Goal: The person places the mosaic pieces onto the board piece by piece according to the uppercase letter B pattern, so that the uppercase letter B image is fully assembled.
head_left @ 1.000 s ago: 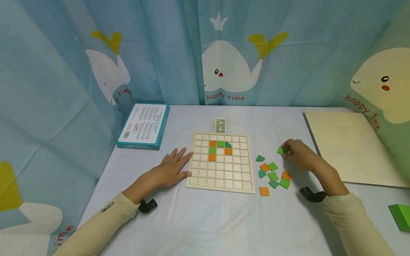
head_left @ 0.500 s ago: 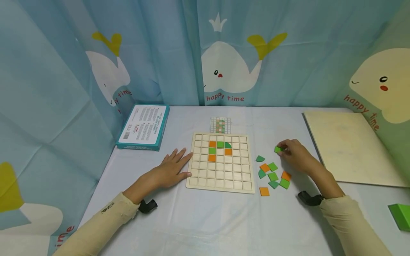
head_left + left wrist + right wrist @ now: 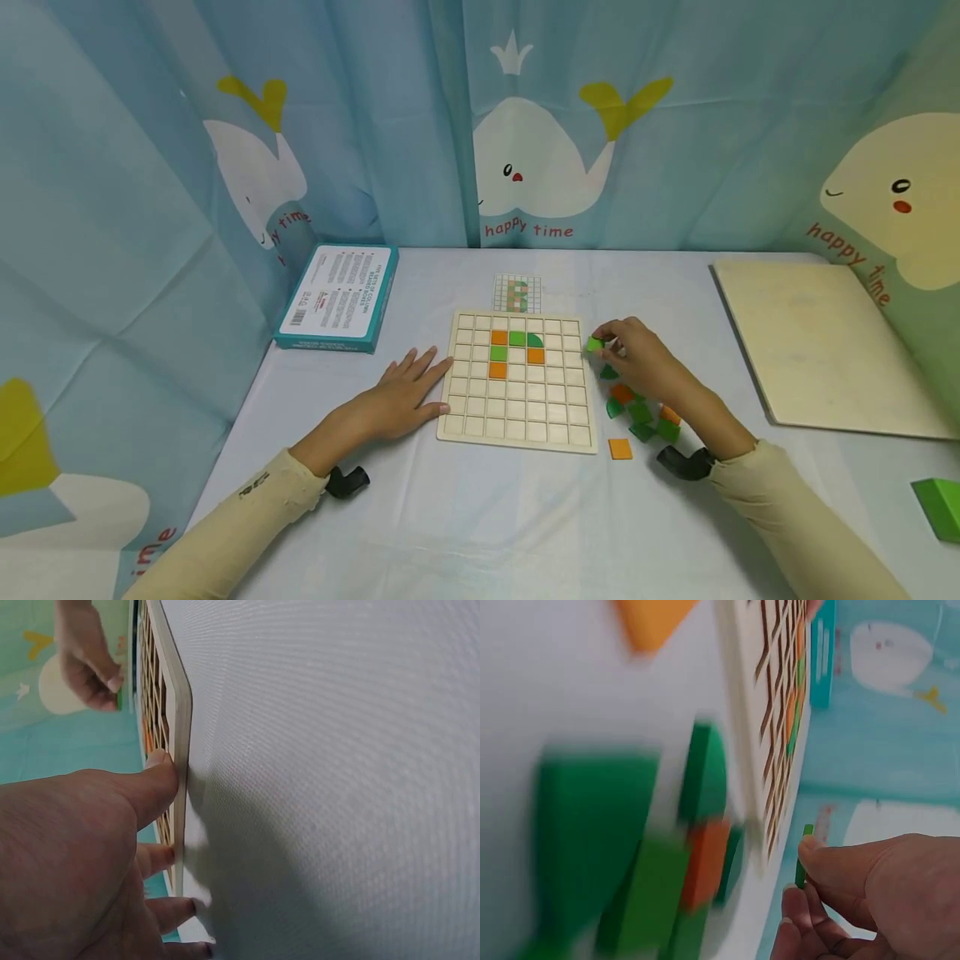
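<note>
The wooden grid board [image 3: 525,425] lies flat, with orange and green pieces set in several of its upper cells. Against its left edge rests the left hand [image 3: 401,400], fingers spread; in the left wrist view that hand's thumb and fingertips [image 3: 159,776] touch the board's rim [image 3: 180,735]. A light green square tile [image 3: 595,344] is pinched between thumb and fingers of the right hand [image 3: 637,358], just off the board's right edge. The right wrist view shows the pinched tile [image 3: 805,855] edge-on. Loose pieces [image 3: 639,412] lie below the right hand, partly shaded.
A small printed pattern card [image 3: 517,293] lies behind the board. A teal box [image 3: 337,296] stands at the back left, a large pale board [image 3: 825,346] at the right, and a green block [image 3: 937,508] at the far right. One orange square [image 3: 620,449] lies nearest the front.
The right hand has moved left toward the board with the green tile between its fingers. The left hand has stayed at the board's left edge.
</note>
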`<state>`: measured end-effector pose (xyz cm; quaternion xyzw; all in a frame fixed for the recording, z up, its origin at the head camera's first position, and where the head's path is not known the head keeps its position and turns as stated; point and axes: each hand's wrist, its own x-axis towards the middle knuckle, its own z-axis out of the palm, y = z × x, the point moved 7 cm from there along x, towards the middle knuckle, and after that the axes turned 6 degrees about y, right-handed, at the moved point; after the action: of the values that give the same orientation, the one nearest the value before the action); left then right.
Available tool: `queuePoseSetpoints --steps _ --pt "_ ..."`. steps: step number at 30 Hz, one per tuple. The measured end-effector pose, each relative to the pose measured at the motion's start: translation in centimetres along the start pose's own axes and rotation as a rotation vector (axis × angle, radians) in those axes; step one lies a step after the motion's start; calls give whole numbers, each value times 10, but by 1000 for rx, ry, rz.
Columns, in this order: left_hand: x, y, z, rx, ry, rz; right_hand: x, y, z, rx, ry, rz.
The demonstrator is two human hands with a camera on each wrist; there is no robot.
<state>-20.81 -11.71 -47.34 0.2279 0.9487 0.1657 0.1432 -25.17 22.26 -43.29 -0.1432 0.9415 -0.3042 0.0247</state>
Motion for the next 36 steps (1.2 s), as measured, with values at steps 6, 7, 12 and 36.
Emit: queuePoseSetpoints --steps 6,7,12,36 --pt "1 0 1 2 2 -2 8 -34 28 32 -57 -60" --pt "1 0 1 3 1 -3 9 -40 33 31 -65 -79" --pt "2 1 1 13 -2 -8 13 -62 55 12 -103 -129" --pt "0 -1 0 12 -7 0 9 -80 64 -74 -45 -193"
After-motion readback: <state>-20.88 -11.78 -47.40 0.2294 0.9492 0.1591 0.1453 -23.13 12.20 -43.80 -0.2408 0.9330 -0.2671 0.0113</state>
